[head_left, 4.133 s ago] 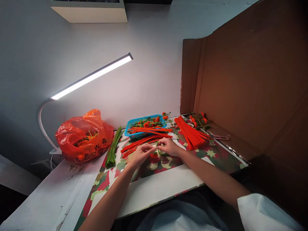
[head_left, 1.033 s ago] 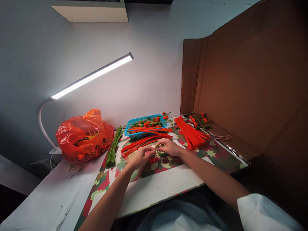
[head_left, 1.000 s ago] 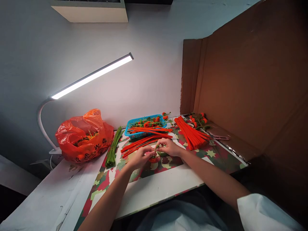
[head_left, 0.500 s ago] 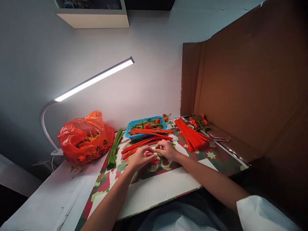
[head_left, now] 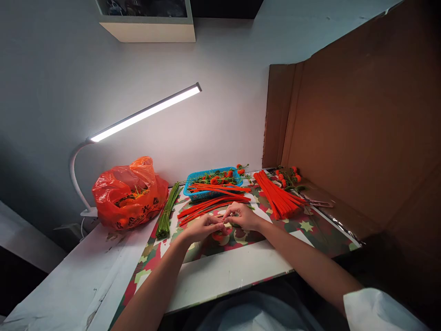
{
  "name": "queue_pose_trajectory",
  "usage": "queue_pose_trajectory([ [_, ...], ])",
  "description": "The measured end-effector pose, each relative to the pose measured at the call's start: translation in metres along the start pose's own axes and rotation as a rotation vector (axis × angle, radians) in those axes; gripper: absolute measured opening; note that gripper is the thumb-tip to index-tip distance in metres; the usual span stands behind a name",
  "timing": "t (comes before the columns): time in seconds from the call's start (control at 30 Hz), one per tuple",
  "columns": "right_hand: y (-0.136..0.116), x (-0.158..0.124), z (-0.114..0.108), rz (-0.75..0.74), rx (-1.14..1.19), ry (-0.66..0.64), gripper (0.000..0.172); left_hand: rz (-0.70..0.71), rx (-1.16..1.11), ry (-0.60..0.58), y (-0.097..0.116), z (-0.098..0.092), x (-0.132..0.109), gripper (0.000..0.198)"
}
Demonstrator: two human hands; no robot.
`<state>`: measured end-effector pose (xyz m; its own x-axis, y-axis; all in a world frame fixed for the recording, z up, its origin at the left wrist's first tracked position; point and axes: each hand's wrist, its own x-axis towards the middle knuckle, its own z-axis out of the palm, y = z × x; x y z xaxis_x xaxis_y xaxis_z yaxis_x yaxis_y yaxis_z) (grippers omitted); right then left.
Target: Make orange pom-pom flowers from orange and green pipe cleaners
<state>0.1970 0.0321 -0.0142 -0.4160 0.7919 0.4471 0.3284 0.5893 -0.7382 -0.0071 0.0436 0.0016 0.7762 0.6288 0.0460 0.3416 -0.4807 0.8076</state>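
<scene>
My left hand [head_left: 203, 226] and my right hand [head_left: 244, 216] meet fingertip to fingertip over the patterned red-green mat [head_left: 310, 225]. Both pinch one small craft piece [head_left: 224, 222] with a green stem and an orange-red part; most of it is hidden by the fingers. Just beyond the hands lie loose orange-red pipe cleaners [head_left: 210, 205]. A bundle of green stems [head_left: 168, 209] lies to the left of them.
A blue basket [head_left: 212, 183] of orange-red berry sprigs stands behind the hands. A thick bundle of orange-red pipe cleaners [head_left: 277, 196] and more sprigs [head_left: 287, 176] lie at the right by a cardboard wall [head_left: 361, 119]. An orange plastic bag [head_left: 129, 193] and a desk lamp [head_left: 144, 112] stand left.
The camera view has shifted slightly, so everything sits a little to the right. My hands stay together over the mat, fingers still working the small piece.
</scene>
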Motion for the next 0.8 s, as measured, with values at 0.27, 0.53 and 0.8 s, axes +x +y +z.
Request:
queue_pose_trajectory([
  [0.27,0.009,-0.001,-0.004,-0.030,-0.030,-0.081,0.012,-0.004,0.005,-0.006,0.003,0.003,0.000,0.042],
  [0.53,-0.001,-0.004,-0.002,0.002,-0.109,-0.045,0.008,-0.011,0.194,0.238,0.000,0.008,-0.001,0.031],
  [0.8,-0.005,-0.001,-0.002,0.080,-0.034,0.051,0.010,0.028,0.310,0.423,0.009,0.010,0.003,0.029],
])
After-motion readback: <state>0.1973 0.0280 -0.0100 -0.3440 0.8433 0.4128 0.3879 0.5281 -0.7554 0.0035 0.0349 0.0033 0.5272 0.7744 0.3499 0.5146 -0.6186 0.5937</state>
